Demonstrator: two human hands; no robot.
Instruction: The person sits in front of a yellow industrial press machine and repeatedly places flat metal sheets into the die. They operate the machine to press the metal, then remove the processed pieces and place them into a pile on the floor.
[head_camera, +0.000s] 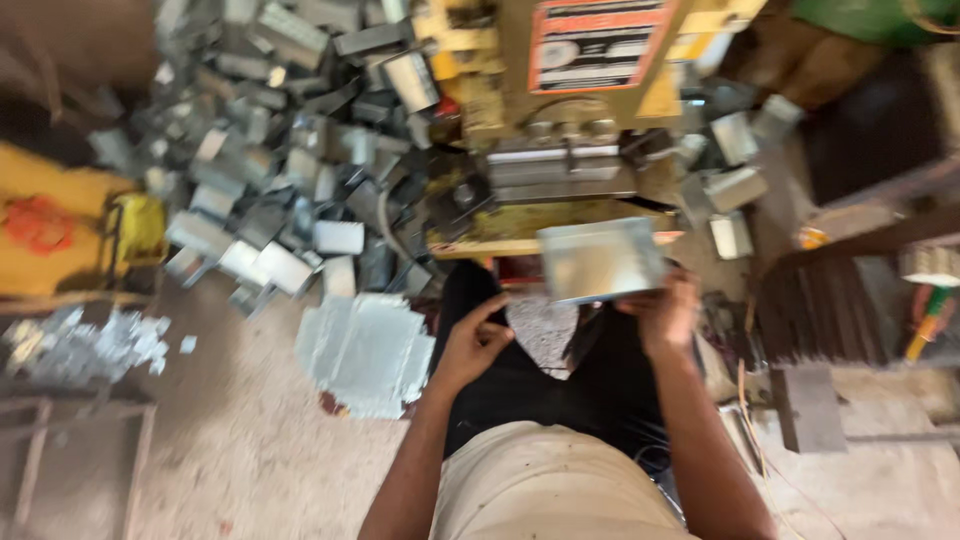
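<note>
The whole view is smeared by motion, so edges run soft everywhere. Largest is the heap (290, 150) of bent metal pieces filling the ten-to-twelve o'clock area; single pieces in it blur together and its top is cut by the frame edge. The yellow press (560, 90) at twelve o'clock is cut off at the top, and the label on it cannot be made out. The floor (250, 450) at seven o'clock is pale and gritty. A stack of flat blanks (365, 350) lies on it at about nine o'clock from the left hand, its lower corner over a dim reddish patch. The sheet (600, 260), a grey rectangle with a folded rim, sits just past centre at one o'clock, in front of the press bed; its lower right corner is hidden by the right hand (665, 315). That hand grips the sheet's lower edge, fingers curled under it, forearm rising from five o'clock. The left hand (470, 345) is empty and apart from the sheet, fingers loosely curled with thumb and forefinger near each other; its forearm comes up from six o'clock.
</note>
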